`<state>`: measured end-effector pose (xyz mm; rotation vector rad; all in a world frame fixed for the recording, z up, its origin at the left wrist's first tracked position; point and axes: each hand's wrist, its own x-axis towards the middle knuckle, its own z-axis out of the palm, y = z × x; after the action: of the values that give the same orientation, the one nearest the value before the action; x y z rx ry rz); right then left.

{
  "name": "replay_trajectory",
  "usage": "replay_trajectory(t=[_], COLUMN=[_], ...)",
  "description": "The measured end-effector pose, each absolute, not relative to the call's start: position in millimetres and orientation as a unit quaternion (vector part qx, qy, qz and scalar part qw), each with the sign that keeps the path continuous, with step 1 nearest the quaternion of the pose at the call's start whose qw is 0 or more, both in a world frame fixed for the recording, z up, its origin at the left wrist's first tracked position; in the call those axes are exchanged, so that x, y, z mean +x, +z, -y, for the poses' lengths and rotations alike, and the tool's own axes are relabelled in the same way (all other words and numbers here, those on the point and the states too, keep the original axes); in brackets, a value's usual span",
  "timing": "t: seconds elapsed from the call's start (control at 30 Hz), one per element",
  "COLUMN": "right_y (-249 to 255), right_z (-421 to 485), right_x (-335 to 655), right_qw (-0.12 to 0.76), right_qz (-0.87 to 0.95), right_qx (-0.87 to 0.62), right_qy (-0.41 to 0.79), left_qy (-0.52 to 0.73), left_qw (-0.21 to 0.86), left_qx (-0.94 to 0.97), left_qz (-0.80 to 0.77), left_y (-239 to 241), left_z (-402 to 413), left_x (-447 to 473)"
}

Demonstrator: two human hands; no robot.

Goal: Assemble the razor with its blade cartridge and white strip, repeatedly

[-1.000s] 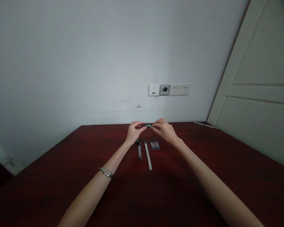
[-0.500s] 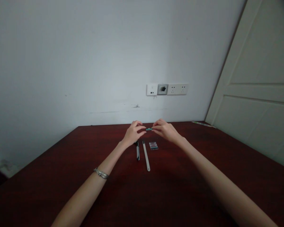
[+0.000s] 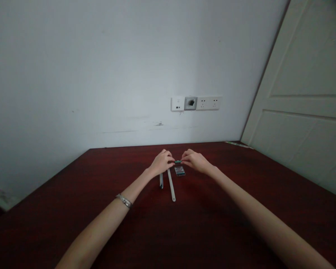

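Observation:
Between the fingertips of both hands is a small, flat teal strip [image 3: 177,161], too small to tell its kind. My left hand [image 3: 161,163] pinches its left end, and my right hand [image 3: 195,161] pinches the right end. Just below the strip lies a small clear plastic case [image 3: 180,171] with some teal and reddish colour in it. A slim white handle [image 3: 171,186] with a hole in its near end points away from me; its far end is behind my left hand. Left of it, a shorter white-and-dark tool [image 3: 161,181] is partly covered by that hand.
The dark red wooden table [image 3: 156,235] runs back to a white wall [image 3: 72,74]. Sockets and switches [image 3: 207,103] are set in the wall. A pale panelled door [image 3: 305,93] stands at the right, and a thin printed strip [image 3: 239,145] lies at the table's back right.
Both hands have come down and nearer with the teal strip, now close to the clear case. My left hand covers more of the two tools. The view has shifted slightly.

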<state>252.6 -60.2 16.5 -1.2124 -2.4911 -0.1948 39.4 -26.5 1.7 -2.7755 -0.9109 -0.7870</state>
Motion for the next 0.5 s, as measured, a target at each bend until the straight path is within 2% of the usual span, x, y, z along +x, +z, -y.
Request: replay_trajectory(t=[0.3, 0.5], right_y=[-3, -1], right_z=[55, 53], right_x=[260, 257], right_qw=[0.124, 0.093], right_qz=[0.889, 0.892], right_qx=[-0.441, -0.442], right_qy=[-0.012, -0.018], left_qy=[-0.132, -0.109], left_qw=[0.046, 0.058], left_qx=[-0.936, -0.932], left_qz=[0.322, 0.34], left_y=[-5, -6], left_z=[34, 33], left_x=[51, 53])
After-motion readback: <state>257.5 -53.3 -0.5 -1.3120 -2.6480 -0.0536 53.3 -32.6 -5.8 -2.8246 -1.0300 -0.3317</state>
